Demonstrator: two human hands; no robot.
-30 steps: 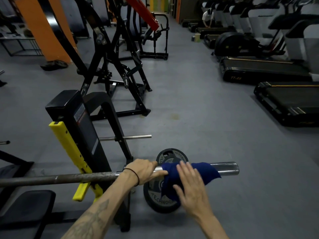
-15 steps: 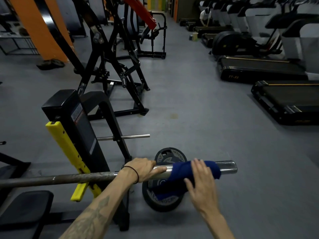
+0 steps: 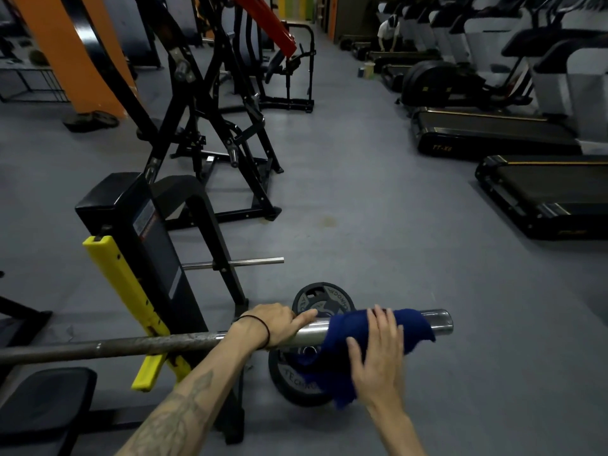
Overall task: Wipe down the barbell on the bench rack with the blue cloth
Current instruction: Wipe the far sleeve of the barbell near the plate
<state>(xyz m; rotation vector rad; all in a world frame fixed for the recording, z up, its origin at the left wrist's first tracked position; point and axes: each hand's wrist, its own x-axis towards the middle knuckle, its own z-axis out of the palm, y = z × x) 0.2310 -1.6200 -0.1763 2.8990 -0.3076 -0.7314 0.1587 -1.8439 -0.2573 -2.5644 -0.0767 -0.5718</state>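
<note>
Sliding outward along the barbell (image 3: 158,345) sleeve, the right hand (image 3: 378,360), fingers spread, is pressing the blue cloth (image 3: 348,337); the left hand (image 3: 276,324) is gripping it. The shaft likely remains.

Blue cloth (image 3: 358,334) drapes over the horizontal barbell (image 3: 164,345).

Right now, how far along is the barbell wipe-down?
Done: cannot tell; nothing marks wiped metal. In hand: the right hand presses the dark blue cloth over the long steel barbell on its shiny end sleeve, while the left hand steadies the bar. Left: the sleeve tip and the dull shaft toward the yellow rack hook.
</note>
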